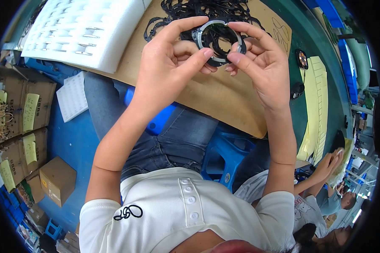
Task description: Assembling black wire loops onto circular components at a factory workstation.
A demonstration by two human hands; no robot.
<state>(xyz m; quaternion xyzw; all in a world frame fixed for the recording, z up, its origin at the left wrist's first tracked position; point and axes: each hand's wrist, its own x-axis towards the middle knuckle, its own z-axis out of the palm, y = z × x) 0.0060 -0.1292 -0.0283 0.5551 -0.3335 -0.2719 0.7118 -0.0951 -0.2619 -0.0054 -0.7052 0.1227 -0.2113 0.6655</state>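
Observation:
Between my two hands is a round ring (240, 40), black outside with a silver inner band, raised over the cardboard sheet (228, 109). My left hand (166, 63) grips its left side, with the index finger on the top edge and the thumb low on the rim. The right side is pinched by my right hand (264, 63), index finger at the top and thumb near the lower right. Some fingers are hidden behind the ring. Just beyond it lies a tangled heap of thin black ring-shaped parts (207, 7).
A white foam tray (118, 36) with rows of slots holding silver pieces stands at the left. Yellow sheets (314, 109) and a small black device (302, 59) lie on the green table at right. Nearby are a co-worker's hand (326, 166), a blue stool (223, 154) and a cardboard box (58, 181).

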